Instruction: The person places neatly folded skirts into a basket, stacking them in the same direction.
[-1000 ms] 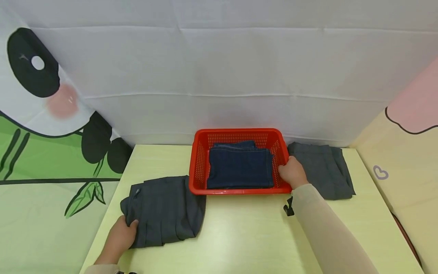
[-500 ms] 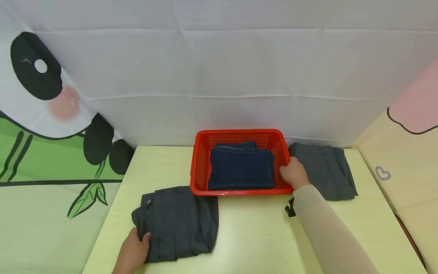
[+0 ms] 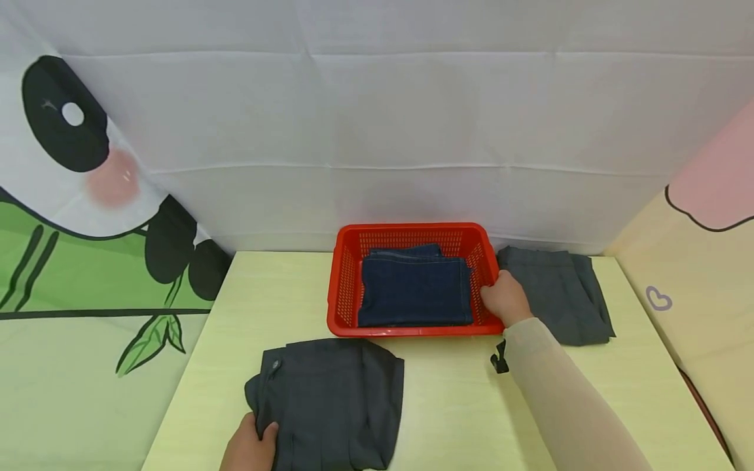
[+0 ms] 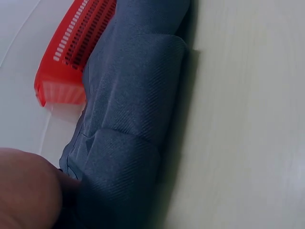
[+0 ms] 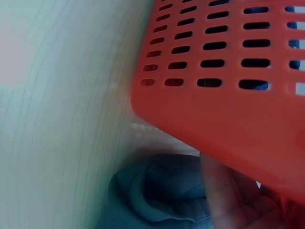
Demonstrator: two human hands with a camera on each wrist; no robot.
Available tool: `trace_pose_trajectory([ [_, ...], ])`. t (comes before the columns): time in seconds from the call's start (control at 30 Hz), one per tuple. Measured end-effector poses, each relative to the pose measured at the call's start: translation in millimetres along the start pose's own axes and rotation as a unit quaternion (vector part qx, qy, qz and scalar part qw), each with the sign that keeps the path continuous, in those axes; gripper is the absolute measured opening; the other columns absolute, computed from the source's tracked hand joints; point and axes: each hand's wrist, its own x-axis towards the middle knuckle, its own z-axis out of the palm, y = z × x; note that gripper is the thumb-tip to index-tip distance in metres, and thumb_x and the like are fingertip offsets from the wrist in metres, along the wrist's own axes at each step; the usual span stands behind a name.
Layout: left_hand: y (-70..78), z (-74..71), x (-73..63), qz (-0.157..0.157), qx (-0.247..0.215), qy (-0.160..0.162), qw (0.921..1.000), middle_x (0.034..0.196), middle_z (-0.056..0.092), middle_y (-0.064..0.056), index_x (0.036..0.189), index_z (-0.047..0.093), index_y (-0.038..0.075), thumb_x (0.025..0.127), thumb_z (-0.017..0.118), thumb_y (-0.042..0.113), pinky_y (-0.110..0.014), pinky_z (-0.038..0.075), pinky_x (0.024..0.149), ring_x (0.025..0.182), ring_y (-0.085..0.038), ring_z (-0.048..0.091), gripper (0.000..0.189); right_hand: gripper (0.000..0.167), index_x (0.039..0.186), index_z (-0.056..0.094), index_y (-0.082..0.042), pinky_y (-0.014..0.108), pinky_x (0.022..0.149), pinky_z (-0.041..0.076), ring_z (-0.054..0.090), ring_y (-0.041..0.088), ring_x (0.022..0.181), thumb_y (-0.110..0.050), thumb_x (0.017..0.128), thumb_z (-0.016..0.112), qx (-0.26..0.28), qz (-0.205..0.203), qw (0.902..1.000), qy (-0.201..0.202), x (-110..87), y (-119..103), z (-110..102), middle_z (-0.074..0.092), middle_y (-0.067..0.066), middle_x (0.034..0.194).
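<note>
My left hand [image 3: 250,445] pinches the left edge of folded dark grey trousers [image 3: 330,399] at the table's front, thumb on top. A button shows near their upper left corner. In the left wrist view the trousers [image 4: 128,95] appear as thick rolled folds beside part of the hand [image 4: 28,191]. The right hand [image 3: 506,299] grips the right side of a red plastic basket [image 3: 406,331]. Folded dark blue jeans [image 3: 415,291] lie inside it. From the right wrist, fingers [image 5: 221,195] show under the slotted basket's [image 5: 205,114] edge, partly hidden.
Another folded grey garment [image 3: 562,297] lies right of the basket, partly behind the right hand. The pale wooden table [image 3: 453,399] ends at a white cloth backdrop [image 3: 412,131] at the back, with printed cloth at both sides.
My left hand has drawn the grey trousers to the right and nearer the front edge, away from the basket's left corner. The right hand stays on the basket, which holds its place.
</note>
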Motion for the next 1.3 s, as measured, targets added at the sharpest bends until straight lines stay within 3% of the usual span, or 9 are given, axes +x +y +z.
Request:
trace_pose_trajectory([
  [0.17,14.2,12.0,-10.2,0.025,0.009,-0.008,0.9996,0.121,0.054,-0.042,0.13,0.04,-0.024,0.101,0.064,0.016,-0.061,0.051,0.093,0.111,-0.059,0.057,0.055,0.043,0.134,0.044,0.01,0.053,0.086,0.056,0.064,0.041,0.1,-0.015,0.1,0.049,0.003,-0.003,1.0,0.001,1.4,1,0,0.061,0.029,0.12],
  [0.43,28.7,30.2,-23.6,0.068,0.001,-0.022,0.9974,0.105,0.061,-0.032,0.125,0.046,-0.019,0.099,0.067,0.018,-0.057,0.055,0.084,0.095,-0.049,0.064,0.05,0.043,0.135,0.043,0.01,0.054,0.087,0.056,0.064,0.041,0.101,-0.015,0.101,0.05,0.006,0.002,1.0,-0.001,-1.3,-1,0,0.06,0.029,0.122],
  [0.7,51.3,41.4,-33.1,0.081,-0.009,-0.029,0.9962,0.105,0.064,-0.028,0.123,0.051,-0.016,0.097,0.069,0.018,-0.054,0.056,0.083,0.094,-0.044,0.066,0.046,0.043,0.136,0.043,0.009,0.054,0.087,0.056,0.064,0.041,0.101,-0.015,0.101,0.05,0.003,0.005,1.0,-0.002,-1.5,-1,0,0.06,0.029,0.122],
  [0.97,72.0,56.6,-41.1,0.081,-0.022,-0.056,0.9949,0.11,0.065,-0.026,0.126,0.053,-0.012,0.096,0.072,0.018,-0.057,0.054,0.088,0.1,-0.045,0.065,0.047,0.044,0.135,0.044,0.01,0.052,0.087,0.057,0.064,0.041,0.1,-0.016,0.1,0.05,-0.003,0.001,1.0,-0.001,1.0,1,1,0.061,0.029,0.121],
  [1.3,85.0,72.4,-51.3,0.099,-0.044,-0.075,0.9913,0.103,0.065,-0.019,0.122,0.055,-0.01,0.095,0.073,0.02,-0.054,0.056,0.083,0.092,-0.04,0.066,0.043,0.044,0.134,0.044,0.01,0.051,0.085,0.057,0.065,0.041,0.099,-0.016,0.1,0.05,-0.003,-0.007,1.0,0.002,-0.6,1,0,0.061,0.029,0.12],
])
